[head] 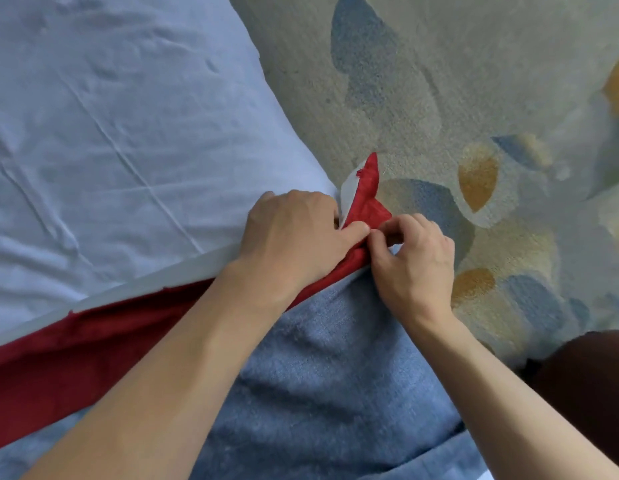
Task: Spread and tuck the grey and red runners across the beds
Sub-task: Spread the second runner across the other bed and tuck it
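Note:
A red runner (93,344) lies as a band across the bed, over the white sheet (110,133), with a pale lining strip along its far edge. Its end sticks up in a folded point (368,188) at the bed's right edge. A grey-blue runner (318,375) lies nearer me, overlapping the red one. My left hand (294,237) rests on the bed edge and grips the red runner's end, thumb on the fold. My right hand (415,261) pinches the same red fold from the right side. Fingertips of both hands are partly hidden in the cloth.
Beyond the bed edge lies a pale carpet (439,81) with blue and orange leaf patches. A dark brown shape (592,382) shows at the lower right beside my right forearm; what it is I cannot tell.

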`<action>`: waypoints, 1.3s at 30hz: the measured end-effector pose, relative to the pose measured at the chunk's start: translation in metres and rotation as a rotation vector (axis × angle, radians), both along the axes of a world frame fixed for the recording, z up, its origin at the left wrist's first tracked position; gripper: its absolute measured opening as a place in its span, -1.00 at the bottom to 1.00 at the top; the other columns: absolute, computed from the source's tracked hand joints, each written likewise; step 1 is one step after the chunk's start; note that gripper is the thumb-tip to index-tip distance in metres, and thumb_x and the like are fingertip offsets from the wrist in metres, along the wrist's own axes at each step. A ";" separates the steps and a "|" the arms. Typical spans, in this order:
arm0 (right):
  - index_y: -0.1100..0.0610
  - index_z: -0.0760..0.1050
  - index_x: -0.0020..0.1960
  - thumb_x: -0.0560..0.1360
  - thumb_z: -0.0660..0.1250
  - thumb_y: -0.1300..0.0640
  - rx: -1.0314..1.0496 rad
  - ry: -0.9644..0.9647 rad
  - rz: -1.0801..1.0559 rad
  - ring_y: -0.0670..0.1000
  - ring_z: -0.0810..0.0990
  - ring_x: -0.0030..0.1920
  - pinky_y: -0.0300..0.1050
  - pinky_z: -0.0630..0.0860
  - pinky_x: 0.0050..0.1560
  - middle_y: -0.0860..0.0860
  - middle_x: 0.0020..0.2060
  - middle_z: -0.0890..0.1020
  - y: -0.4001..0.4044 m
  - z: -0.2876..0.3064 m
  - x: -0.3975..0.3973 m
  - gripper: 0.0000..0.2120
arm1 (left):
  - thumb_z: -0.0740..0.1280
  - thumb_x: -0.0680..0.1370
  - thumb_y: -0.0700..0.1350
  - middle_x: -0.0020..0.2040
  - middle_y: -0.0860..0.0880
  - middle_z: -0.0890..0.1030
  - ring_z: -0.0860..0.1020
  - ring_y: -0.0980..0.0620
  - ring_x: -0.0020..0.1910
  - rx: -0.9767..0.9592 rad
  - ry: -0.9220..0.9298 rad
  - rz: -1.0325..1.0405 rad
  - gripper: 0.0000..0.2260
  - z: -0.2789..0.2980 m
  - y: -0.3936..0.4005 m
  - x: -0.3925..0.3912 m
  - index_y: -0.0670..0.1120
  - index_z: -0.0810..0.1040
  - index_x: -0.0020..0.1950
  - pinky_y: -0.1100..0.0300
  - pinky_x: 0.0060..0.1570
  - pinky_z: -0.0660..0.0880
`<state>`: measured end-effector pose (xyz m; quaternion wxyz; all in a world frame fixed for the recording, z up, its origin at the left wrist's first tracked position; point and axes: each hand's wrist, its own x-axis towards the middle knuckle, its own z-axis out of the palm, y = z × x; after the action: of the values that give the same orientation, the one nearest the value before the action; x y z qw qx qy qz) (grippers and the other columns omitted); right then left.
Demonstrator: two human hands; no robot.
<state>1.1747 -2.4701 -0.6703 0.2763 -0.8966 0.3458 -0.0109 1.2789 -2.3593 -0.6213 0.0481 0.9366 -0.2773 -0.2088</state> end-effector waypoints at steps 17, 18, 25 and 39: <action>0.00 0.56 0.05 0.49 0.33 0.02 0.030 -0.094 0.075 -0.01 0.50 0.03 -0.20 0.24 0.09 -0.11 -0.02 0.57 0.025 0.011 -0.009 -0.84 | 0.27 0.56 -0.01 0.03 -0.10 0.66 0.57 -0.21 0.08 0.014 -0.210 0.081 -0.81 -0.018 -0.008 0.093 0.00 0.63 0.06 0.01 0.10 0.39; 0.01 0.56 0.08 0.49 0.32 0.02 0.027 -0.098 0.096 0.00 0.50 0.06 -0.18 0.26 0.10 -0.10 0.01 0.57 0.027 0.013 -0.009 -0.81 | 0.26 0.56 -0.03 0.05 -0.09 0.66 0.56 -0.20 0.10 -0.007 -0.225 0.099 -0.81 -0.018 -0.009 0.099 0.00 0.62 0.08 0.00 0.12 0.38; 0.13 0.47 0.39 0.49 0.35 0.10 0.031 -0.212 0.432 0.09 0.39 0.44 0.08 0.30 0.42 0.05 0.42 0.45 0.060 0.029 -0.008 -0.53 | 0.22 0.59 -0.10 0.44 -0.08 0.43 0.39 -0.08 0.43 -0.367 -0.378 0.089 -0.60 0.002 0.054 -0.006 -0.08 0.45 0.43 -0.04 0.35 0.28; 0.09 0.18 0.59 0.56 0.17 -0.12 -0.001 -0.104 0.750 0.05 0.03 0.60 0.14 0.02 0.57 0.06 0.59 0.15 0.058 0.010 0.002 -0.35 | 0.15 0.56 0.08 0.61 -0.13 0.07 0.02 -0.11 0.60 -0.075 -0.222 0.073 -0.39 -0.036 0.139 -0.085 -0.06 0.17 0.60 -0.22 0.52 -0.03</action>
<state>1.1766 -2.4120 -0.6606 0.2778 -0.9593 -0.0206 0.0454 1.1935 -2.2207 -0.6577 0.0597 0.9610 -0.2540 -0.0912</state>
